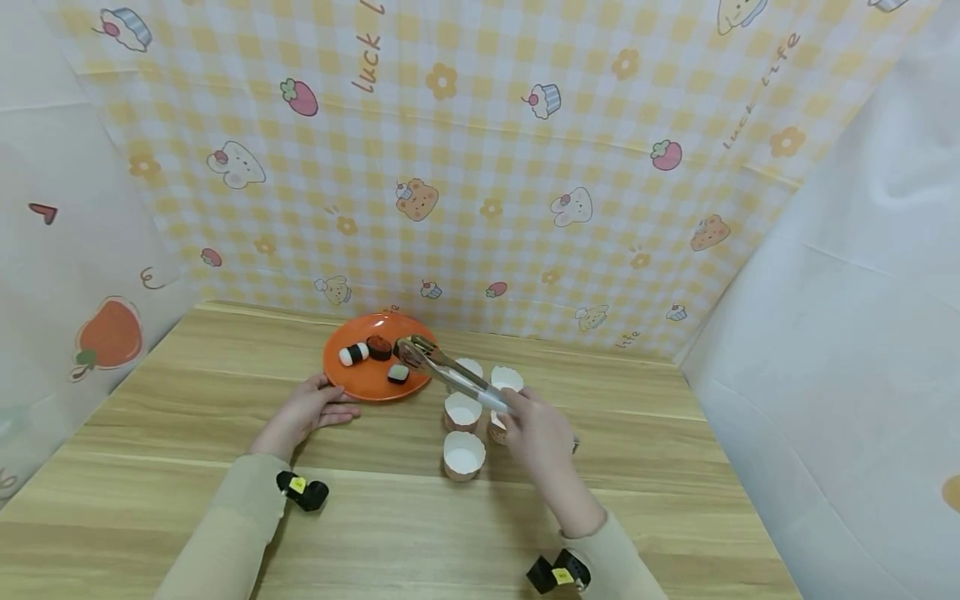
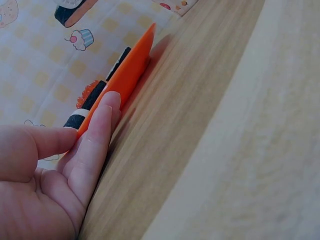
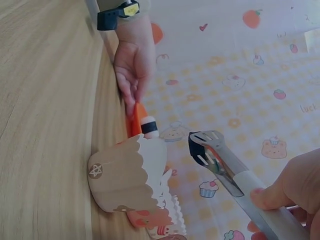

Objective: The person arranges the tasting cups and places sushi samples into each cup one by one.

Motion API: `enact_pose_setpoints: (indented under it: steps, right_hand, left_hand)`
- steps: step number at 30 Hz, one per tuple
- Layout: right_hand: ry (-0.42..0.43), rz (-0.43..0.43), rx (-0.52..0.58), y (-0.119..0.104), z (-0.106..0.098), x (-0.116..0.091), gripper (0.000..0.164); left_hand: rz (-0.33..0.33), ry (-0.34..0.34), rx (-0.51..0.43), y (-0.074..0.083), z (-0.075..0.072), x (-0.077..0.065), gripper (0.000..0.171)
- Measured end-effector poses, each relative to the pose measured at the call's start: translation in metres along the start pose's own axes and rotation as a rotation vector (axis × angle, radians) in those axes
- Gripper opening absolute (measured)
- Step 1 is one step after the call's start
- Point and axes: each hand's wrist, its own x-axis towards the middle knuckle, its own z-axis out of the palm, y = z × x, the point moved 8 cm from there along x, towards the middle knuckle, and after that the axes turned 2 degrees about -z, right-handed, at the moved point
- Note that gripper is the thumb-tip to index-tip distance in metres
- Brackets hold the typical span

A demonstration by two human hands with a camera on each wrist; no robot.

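Note:
My left hand (image 1: 309, 410) pinches the near-left rim of an orange plate (image 1: 367, 385). In the left wrist view its thumb lies over the rim and its fingers are underneath. On the plate sit a white sushi piece with a black band (image 1: 354, 354), an orange-topped sushi piece (image 1: 379, 347) and a small dark-sided piece with a pale top (image 1: 398, 373). My right hand (image 1: 542, 433) grips metal tongs (image 3: 245, 190). Between the tongs' tips is a black-wrapped sushi piece (image 3: 197, 149), above the plate's right side; its filling is mostly hidden.
Several paper baking cups with scalloped rims stand right of the plate, the nearest cup (image 1: 462, 457) toward the front. The tongs and right hand partly cover others. A checked cloth (image 1: 487, 167) hangs behind the wooden table (image 1: 375, 533), with white cloth on both sides.

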Motion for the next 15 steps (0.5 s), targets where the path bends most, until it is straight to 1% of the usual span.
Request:
enact_pose_setpoints:
  steps: [8, 15]
  right_hand:
    - [0.016, 0.031, -0.038, 0.009, -0.005, -0.004, 0.033]
    - [0.031, 0.058, -0.033, 0.019, -0.008, -0.010, 0.034]
  left_hand:
    - [0.007, 0.001, 0.004, 0.002, 0.000, -0.001, 0.050]
    - [0.001, 0.003, 0.006, 0.002, 0.001, -0.002, 0.049]
